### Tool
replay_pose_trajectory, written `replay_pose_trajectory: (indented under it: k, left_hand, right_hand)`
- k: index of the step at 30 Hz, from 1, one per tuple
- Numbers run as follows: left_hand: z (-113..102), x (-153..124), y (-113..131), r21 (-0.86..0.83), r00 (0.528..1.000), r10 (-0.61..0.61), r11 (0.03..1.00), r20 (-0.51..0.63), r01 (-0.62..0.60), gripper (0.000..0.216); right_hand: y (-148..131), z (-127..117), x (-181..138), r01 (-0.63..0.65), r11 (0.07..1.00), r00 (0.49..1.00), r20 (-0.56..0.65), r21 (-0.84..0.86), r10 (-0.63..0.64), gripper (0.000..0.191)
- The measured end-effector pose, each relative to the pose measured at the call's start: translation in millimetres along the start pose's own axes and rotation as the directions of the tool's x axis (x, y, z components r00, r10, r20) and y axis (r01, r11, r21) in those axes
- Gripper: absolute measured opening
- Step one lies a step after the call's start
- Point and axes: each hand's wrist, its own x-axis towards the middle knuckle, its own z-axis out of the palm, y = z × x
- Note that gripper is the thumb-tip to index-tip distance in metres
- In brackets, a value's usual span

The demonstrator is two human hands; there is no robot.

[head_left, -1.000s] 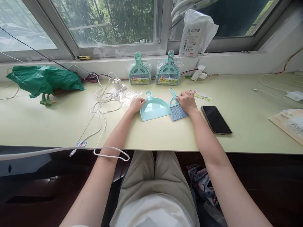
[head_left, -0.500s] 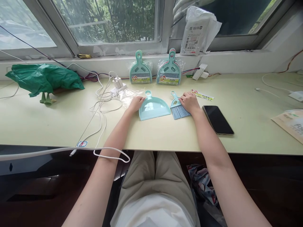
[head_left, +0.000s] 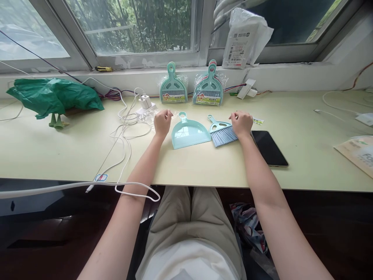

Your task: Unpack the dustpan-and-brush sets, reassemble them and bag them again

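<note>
A small teal dustpan (head_left: 189, 135) lies flat on the pale desk (head_left: 204, 167), with a matching teal brush (head_left: 223, 132) with grey bristles just to its right. Neither hand touches them. My left hand (head_left: 162, 121) is just left of the dustpan's handle, its fingers curled in a pinch on a crumpled clear plastic wrapper (head_left: 151, 118). My right hand (head_left: 241, 122) is just right of the brush, fingers curled down on the left end of a printed paper label strip (head_left: 258, 121).
Two packaged dustpan sets (head_left: 173, 87) (head_left: 208, 88) lean against the sill. A black phone (head_left: 269, 147) lies right of my right hand. White cables and a charger (head_left: 144, 103) sprawl at left, beside a green bag (head_left: 54, 97). A white parcel (head_left: 243, 39) sits on the sill.
Both hands have left the dustpan and brush and moved outward: the left onto the clear wrapper, the right onto the label strip. The brush has turned a little.
</note>
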Motion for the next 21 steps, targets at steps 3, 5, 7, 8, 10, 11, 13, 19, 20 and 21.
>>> replay_pose_trajectory:
  k: [3, 5, 7, 8, 10, 11, 13, 19, 20, 21]
  left_hand:
    - [-2.0, 1.1, -2.3, 0.044, 0.998, -0.050, 0.998, -0.031, 0.052, 0.043]
    - [-1.4, 1.3, -5.5, 0.076, 0.997, -0.072, 0.994, -0.018, 0.073, 0.042]
    - [-0.2, 0.8, -7.9, 0.102, 0.996, -0.085, 0.991, 0.013, 0.083, 0.042]
    - [0.5, 0.4, -8.4, 0.111, 0.996, -0.088, 0.990, 0.033, 0.084, 0.042]
    - [1.4, -0.7, -8.2, 0.121, 0.993, -0.088, 0.990, 0.079, 0.078, 0.041]
    - [1.8, -1.3, -7.5, 0.126, 0.991, -0.086, 0.989, 0.100, 0.073, 0.041]
    - [2.1, -2.6, -5.7, 0.135, 0.988, -0.084, 0.989, 0.129, 0.066, 0.041]
    - [3.0, -7.2, -0.4, 0.110, 0.982, -0.107, 0.990, 0.157, 0.090, 0.044]
    - [3.3, -8.0, 0.3, 0.099, 0.981, -0.114, 0.990, 0.159, 0.099, 0.044]
    - [3.6, -8.8, 1.0, 0.085, 0.978, -0.123, 0.990, 0.167, 0.109, 0.045]
  right_hand:
    - [1.2, -1.3, 1.8, -0.069, 0.997, 0.998, -0.016, -0.018, 0.068, 0.044]
    - [0.4, -1.9, 1.9, -0.092, 0.995, 0.996, 0.002, -0.039, 0.092, 0.043]
    - [-2.0, -2.5, 0.8, -0.094, 0.994, 0.995, 0.034, -0.063, 0.097, 0.041]
    - [-3.8, -2.7, -0.4, -0.085, 0.994, 0.995, 0.053, -0.071, 0.089, 0.040]
    - [-8.1, -2.7, -3.1, -0.047, 0.996, 0.995, 0.089, -0.071, 0.054, 0.039]
    - [-10.5, -2.3, -4.2, -0.025, 0.998, 0.994, 0.100, -0.060, 0.031, 0.038]
    - [-15.6, -0.2, -4.1, 0.009, 1.000, 0.994, 0.110, -0.014, -0.008, 0.036]
    - [-36.6, 21.9, 33.8, 0.011, 0.996, 0.983, 0.182, 0.091, -0.027, 0.040]
    - [-41.4, 27.4, 44.3, 0.017, 0.996, 0.969, 0.244, 0.083, -0.037, 0.040]
    - [-46.5, 33.2, 55.0, 0.027, 0.997, 0.946, 0.320, 0.072, -0.049, 0.040]
